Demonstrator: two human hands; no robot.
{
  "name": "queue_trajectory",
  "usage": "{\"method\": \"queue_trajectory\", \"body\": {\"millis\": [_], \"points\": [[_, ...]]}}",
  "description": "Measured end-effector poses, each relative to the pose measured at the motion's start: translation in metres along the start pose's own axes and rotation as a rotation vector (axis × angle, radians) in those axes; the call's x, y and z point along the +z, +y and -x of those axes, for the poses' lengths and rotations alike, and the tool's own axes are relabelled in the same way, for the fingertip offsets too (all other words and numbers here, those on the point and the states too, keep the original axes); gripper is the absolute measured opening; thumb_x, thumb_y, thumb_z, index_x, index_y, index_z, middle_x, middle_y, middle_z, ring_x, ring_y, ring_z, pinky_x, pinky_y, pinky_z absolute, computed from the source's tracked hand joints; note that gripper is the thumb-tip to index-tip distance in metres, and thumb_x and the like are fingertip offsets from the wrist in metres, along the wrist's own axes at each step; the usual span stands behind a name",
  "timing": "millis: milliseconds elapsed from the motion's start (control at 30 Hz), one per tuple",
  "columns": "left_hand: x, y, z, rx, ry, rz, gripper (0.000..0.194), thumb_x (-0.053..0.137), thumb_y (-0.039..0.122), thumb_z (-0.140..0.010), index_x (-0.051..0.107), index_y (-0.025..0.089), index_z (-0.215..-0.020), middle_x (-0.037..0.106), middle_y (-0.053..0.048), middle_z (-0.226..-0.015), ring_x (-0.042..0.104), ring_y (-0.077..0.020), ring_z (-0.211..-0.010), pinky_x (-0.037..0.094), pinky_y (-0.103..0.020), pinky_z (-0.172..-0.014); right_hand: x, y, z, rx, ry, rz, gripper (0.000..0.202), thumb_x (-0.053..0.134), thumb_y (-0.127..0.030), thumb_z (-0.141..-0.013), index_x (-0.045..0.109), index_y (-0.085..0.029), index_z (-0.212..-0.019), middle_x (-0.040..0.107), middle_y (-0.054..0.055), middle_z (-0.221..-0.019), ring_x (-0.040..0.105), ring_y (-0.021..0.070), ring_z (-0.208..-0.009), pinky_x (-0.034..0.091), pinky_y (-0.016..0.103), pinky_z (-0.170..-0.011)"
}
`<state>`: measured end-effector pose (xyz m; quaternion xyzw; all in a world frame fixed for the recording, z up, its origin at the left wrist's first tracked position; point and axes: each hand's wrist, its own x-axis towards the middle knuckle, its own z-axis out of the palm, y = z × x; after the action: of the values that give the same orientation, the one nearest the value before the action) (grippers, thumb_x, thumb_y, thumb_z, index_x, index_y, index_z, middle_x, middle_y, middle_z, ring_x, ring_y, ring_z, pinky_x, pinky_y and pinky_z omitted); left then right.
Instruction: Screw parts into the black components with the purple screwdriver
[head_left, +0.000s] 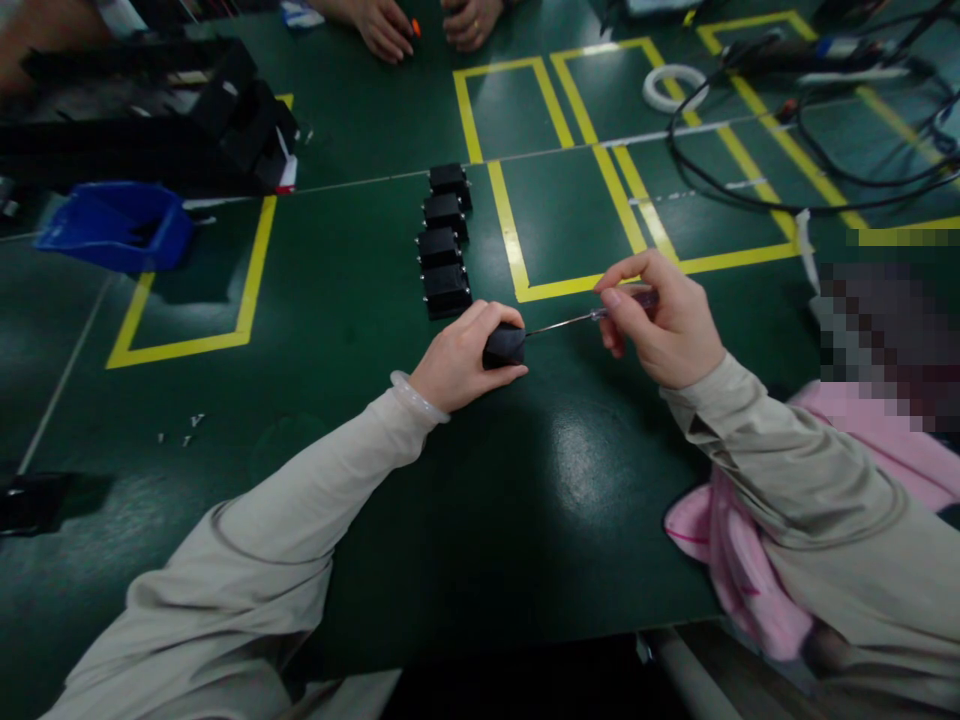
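My left hand (472,355) is wrapped round a small black box-shaped part (505,346) and steadies it at the table top. In my right hand (660,315) is a screwdriver (562,323) with a clear purplish handle, held by the fingers. Its thin metal shaft points left, and the tip meets the right side of the black part; what it engages there is too small to make out. Just beyond my left hand, several similar black parts (442,247) stand in a column, with small shiny screws sticking out at their sides.
A few loose screws (189,430) lie at left. A blue bin (120,228) and black trays (150,120) stand at far left. Opposite are another person's hands (386,28). A tape roll (675,88) and cables (739,200) lie at right, pink cloth (739,560) near my right arm.
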<state>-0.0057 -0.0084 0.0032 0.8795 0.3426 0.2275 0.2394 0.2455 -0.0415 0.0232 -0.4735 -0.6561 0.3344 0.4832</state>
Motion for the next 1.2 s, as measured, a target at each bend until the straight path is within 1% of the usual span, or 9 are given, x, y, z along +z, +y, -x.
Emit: {"method": "queue_trajectory", "body": {"millis": [133, 267, 367, 533, 633, 767, 933, 1033, 1200], "points": [[-0.0002, -0.0001, -0.0002, -0.006, -0.005, -0.005, 0.040, 0.078, 0.026, -0.083, 0.055, 0.020, -0.115, 0.063, -0.006, -0.115, 0.062, -0.0223, -0.105, 0.051, -0.038, -0.093, -0.0007, -0.0003, -0.0002, -0.008, -0.007, 0.008, 0.028, 0.068, -0.049, -0.092, 0.053, -0.026, -0.099, 0.058, -0.007, -0.058, 0.052, 0.0097, -0.040, 0.041, 0.026, -0.038], [0.0001, 0.0009, -0.0006, -0.007, -0.006, -0.010, 0.040, 0.078, 0.026, -0.082, 0.055, 0.020, -0.115, 0.063, -0.006, -0.115, 0.062, -0.0224, -0.107, 0.051, -0.037, -0.094, -0.0001, 0.0001, -0.0007, 0.004, -0.009, -0.007, 0.029, 0.067, -0.052, -0.093, 0.053, -0.026, -0.092, 0.056, -0.007, -0.054, 0.051, 0.0100, -0.039, 0.041, 0.026, -0.038], [0.0005, 0.0007, -0.0004, -0.005, -0.001, -0.008, 0.040, 0.078, 0.025, -0.082, 0.055, 0.019, -0.115, 0.063, -0.006, -0.116, 0.062, -0.0220, -0.106, 0.051, -0.037, -0.094, 0.0006, 0.0008, -0.0008, -0.015, -0.009, -0.010, 0.029, 0.065, -0.051, -0.094, 0.052, -0.025, -0.089, 0.054, -0.007, -0.051, 0.049, 0.0095, -0.038, 0.039, 0.025, -0.037], [0.0008, -0.0006, -0.0003, 0.004, 0.004, -0.009, 0.042, 0.079, 0.026, -0.082, 0.055, 0.019, -0.115, 0.063, -0.006, -0.114, 0.062, -0.0221, -0.105, 0.051, -0.038, -0.093, -0.0001, 0.0011, -0.0006, -0.029, -0.009, 0.013, 0.026, 0.071, -0.044, -0.091, 0.053, -0.026, -0.098, 0.057, -0.007, -0.059, 0.052, 0.0098, -0.041, 0.041, 0.026, -0.039], [0.0007, -0.0006, -0.0006, 0.005, 0.004, -0.008, 0.041, 0.079, 0.025, -0.082, 0.055, 0.019, -0.115, 0.063, -0.006, -0.114, 0.062, -0.0220, -0.105, 0.051, -0.038, -0.093, 0.0000, 0.0004, -0.0005, -0.016, 0.006, 0.006, 0.027, 0.070, -0.048, -0.091, 0.054, -0.026, -0.095, 0.058, -0.006, -0.060, 0.052, 0.0102, -0.041, 0.041, 0.027, -0.039], [0.0010, -0.0004, -0.0003, 0.003, 0.001, -0.007, 0.040, 0.078, 0.026, -0.083, 0.055, 0.020, -0.115, 0.063, -0.006, -0.116, 0.062, -0.0223, -0.106, 0.051, -0.038, -0.093, 0.0009, 0.0004, -0.0006, -0.003, -0.004, -0.009, 0.031, 0.061, -0.055, -0.096, 0.053, -0.026, -0.087, 0.051, -0.007, -0.049, 0.049, 0.0110, -0.038, 0.040, 0.027, -0.037], [0.0011, -0.0005, -0.0001, -0.001, 0.003, -0.008, 0.040, 0.078, 0.027, -0.083, 0.055, 0.020, -0.116, 0.063, -0.006, -0.116, 0.062, -0.0226, -0.106, 0.051, -0.039, -0.093, 0.0004, 0.0017, -0.0008, -0.003, 0.006, -0.011, 0.029, 0.067, -0.051, -0.092, 0.052, -0.027, -0.095, 0.056, -0.007, -0.054, 0.051, 0.0105, -0.040, 0.040, 0.027, -0.037], [0.0007, -0.0002, -0.0004, 0.002, 0.001, -0.008, 0.040, 0.078, 0.026, -0.083, 0.055, 0.019, -0.115, 0.063, -0.007, -0.116, 0.062, -0.0224, -0.105, 0.052, -0.039, -0.093, 0.0000, 0.0015, -0.0011, 0.002, 0.008, -0.012, 0.029, 0.069, -0.050, -0.092, 0.052, -0.027, -0.095, 0.057, -0.007, -0.056, 0.052, 0.0105, -0.040, 0.040, 0.028, -0.038], [0.0008, 0.0000, -0.0002, 0.004, 0.005, -0.007, 0.041, 0.078, 0.026, -0.083, 0.056, 0.018, -0.115, 0.063, -0.007, -0.114, 0.062, -0.0226, -0.105, 0.051, -0.038, -0.092, 0.0005, 0.0029, -0.0013, 0.017, 0.010, -0.012, 0.031, 0.062, -0.055, -0.095, 0.051, -0.026, -0.087, 0.045, -0.009, -0.046, 0.046, 0.0104, -0.035, 0.035, 0.027, -0.035]]}}
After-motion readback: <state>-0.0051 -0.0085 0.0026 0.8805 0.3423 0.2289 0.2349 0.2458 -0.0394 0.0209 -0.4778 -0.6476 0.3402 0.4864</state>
